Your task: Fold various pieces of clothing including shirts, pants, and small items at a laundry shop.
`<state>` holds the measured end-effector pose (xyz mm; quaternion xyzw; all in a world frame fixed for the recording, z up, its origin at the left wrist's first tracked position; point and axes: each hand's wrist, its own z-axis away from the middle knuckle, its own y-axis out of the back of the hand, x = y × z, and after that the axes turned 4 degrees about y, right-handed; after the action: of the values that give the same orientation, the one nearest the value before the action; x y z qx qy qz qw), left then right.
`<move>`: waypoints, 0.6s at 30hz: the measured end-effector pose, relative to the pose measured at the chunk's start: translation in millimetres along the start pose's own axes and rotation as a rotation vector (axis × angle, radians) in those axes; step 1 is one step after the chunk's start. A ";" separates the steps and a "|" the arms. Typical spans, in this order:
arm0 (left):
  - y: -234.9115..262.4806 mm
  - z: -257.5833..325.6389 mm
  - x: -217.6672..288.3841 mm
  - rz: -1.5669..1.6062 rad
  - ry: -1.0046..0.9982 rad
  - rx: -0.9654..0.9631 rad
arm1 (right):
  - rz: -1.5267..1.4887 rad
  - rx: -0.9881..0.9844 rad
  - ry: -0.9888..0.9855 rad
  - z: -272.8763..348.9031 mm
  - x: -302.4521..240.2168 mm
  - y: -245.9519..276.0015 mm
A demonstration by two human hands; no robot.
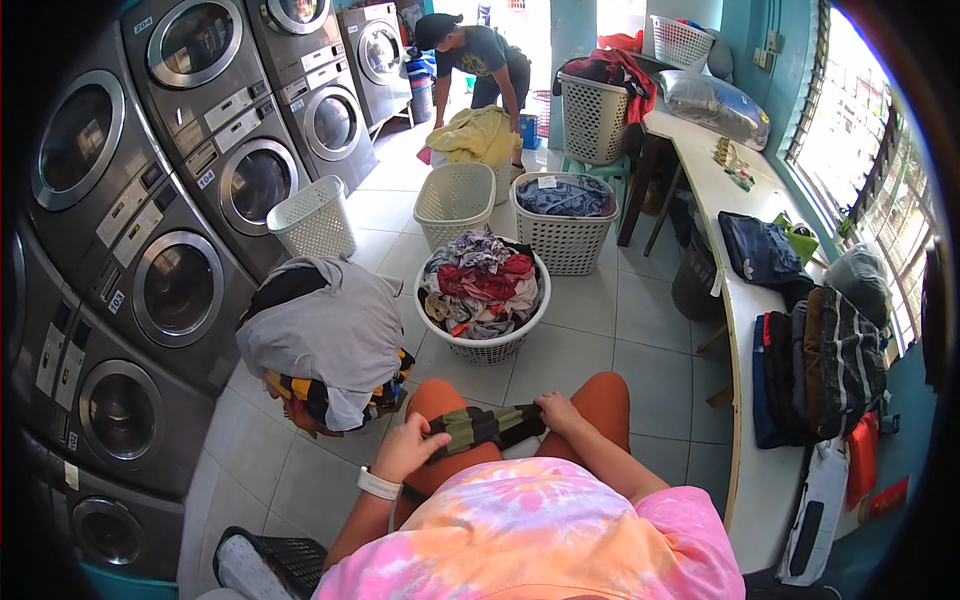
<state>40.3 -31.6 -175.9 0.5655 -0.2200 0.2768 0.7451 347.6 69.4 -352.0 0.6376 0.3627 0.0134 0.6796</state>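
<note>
Across my lap lies a green and black camouflage-print cloth (478, 430), narrow and partly folded; its exact kind I cannot tell. My left hand (408, 447) has its fingers on the left end of the cloth, the thumb on top. The right end is pinched in my right hand (560, 412), near my right knee. In front of my knees stands a round white basket (488, 350) heaped with rumpled clothes (485, 280), red, grey and patterned. To its left rises a pile of clothes (325, 330), with a large grey garment over the top.
Washing machines (180, 285) are stacked along the left wall. Beyond the round basket stand two white baskets (312, 222) (455, 205) and one with dark blue clothes (565, 235). Another person (485, 65) bends over yellow cloth (475, 135). Folded clothes (815, 365) lie on the long right-hand table (745, 400).
</note>
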 end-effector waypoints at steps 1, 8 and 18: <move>-16.4 -0.9 -14.8 -0.038 -0.014 0.011 | -0.093 0.009 -0.051 -1.5 2.2 -2.0; -76.9 3.5 -41.0 0.078 -0.057 0.244 | -0.260 0.033 -0.107 -9.4 1.2 0.3; -82.9 0.1 -46.9 0.207 -0.054 0.339 | -0.310 0.232 -0.063 -4.8 -1.9 13.0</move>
<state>59.9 -56.5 -265.7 0.6644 -0.2474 0.3696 0.6007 349.6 75.0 -339.4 0.6482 0.4343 -0.1534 0.6063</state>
